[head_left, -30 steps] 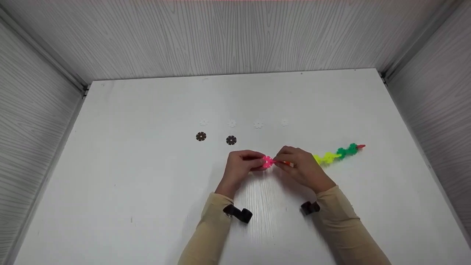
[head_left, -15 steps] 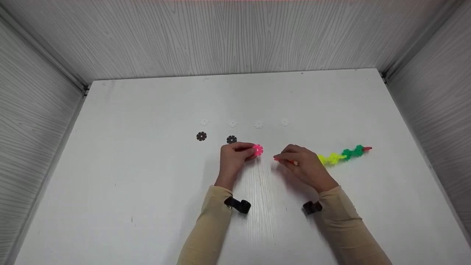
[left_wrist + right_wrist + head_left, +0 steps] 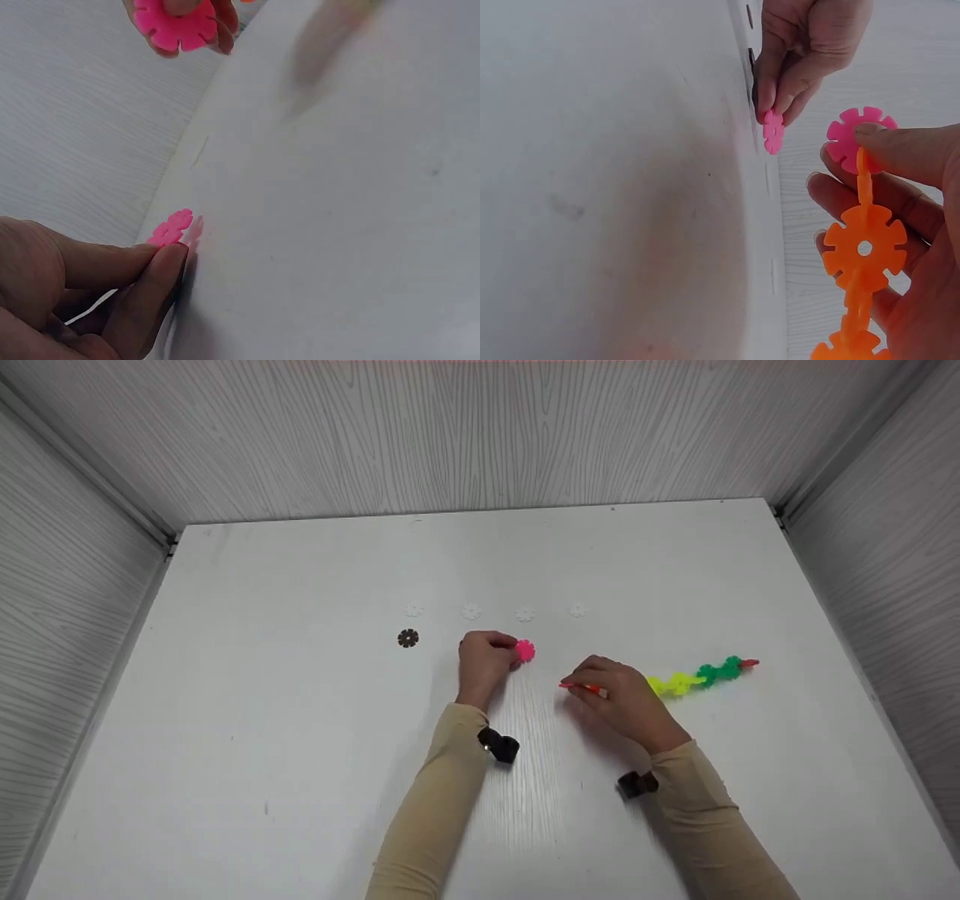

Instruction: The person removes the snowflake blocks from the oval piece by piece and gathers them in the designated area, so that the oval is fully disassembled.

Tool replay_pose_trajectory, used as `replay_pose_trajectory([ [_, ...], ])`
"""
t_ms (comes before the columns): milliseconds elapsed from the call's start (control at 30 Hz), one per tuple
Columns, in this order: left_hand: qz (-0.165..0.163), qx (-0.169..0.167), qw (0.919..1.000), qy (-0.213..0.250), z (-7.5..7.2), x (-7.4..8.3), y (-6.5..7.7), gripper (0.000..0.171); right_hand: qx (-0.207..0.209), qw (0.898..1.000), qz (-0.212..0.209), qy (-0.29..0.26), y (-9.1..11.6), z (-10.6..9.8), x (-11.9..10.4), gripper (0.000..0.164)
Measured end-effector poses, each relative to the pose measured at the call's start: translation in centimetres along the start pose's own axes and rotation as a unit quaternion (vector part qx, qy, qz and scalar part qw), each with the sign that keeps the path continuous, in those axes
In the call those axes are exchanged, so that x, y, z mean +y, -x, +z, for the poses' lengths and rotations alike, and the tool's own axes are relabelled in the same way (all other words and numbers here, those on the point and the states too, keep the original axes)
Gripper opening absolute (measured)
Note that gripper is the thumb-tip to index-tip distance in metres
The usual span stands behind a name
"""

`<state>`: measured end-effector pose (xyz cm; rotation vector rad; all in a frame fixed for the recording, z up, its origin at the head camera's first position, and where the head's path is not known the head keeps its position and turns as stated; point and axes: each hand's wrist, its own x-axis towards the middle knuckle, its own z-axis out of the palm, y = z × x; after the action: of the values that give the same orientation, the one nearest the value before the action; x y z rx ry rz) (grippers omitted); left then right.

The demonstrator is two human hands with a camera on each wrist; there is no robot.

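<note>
My left hand (image 3: 482, 666) pinches a loose pink notched disc (image 3: 526, 651) between thumb and finger, low over the white table; the right wrist view shows this disc apart from the other pieces. My right hand (image 3: 621, 694) pinches a second pink notched disc (image 3: 842, 141), which is joined edge-on to an orange disc (image 3: 847, 247). These belong to a chain of interlocked flower-shaped discs. Beyond my right hand, the chain goes on through yellow discs (image 3: 679, 685) and green discs (image 3: 719, 671) to a red disc (image 3: 750, 663). My palm hides its middle stretch in the head view.
A brown notched disc (image 3: 408, 638) lies left of my left hand. Behind it runs a row of several white discs, one white disc (image 3: 524, 614) just beyond my left hand. Wood-grain panels (image 3: 480, 435) wall the table's back and sides.
The two pink discs were close together, then came apart. My left hand has carried its disc away from me, now covering the second brown disc. The chain has shifted slightly right with my right hand.
</note>
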<state>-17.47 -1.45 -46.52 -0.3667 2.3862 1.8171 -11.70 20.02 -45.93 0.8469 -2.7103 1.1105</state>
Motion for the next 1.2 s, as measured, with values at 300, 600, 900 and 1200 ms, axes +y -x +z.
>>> replay_pose_trajectory([
  [300,0.006,-0.015,0.9995,-0.028,-0.4,0.2,-0.2,0.011,-0.009,1.0,0.013,0.001,-0.1,-0.1,-0.2,0.016],
  [600,0.025,-0.039,0.9989,-0.01,-1.4,1.1,0.6,0.014,-0.006,1.0,0.005,-0.011,-0.3,-0.8,-0.2,0.018],
  [900,0.127,-0.203,0.9704,0.031,-1.7,1.1,3.8,0.022,-0.014,0.998,0.045,-0.031,-0.3,-1.1,-0.8,0.013],
  [1200,0.17,-0.214,0.9618,0.019,-0.2,-0.1,5.5,0.011,-0.01,0.999,0.047,-0.02,-0.5,-1.0,-1.4,0.008],
])
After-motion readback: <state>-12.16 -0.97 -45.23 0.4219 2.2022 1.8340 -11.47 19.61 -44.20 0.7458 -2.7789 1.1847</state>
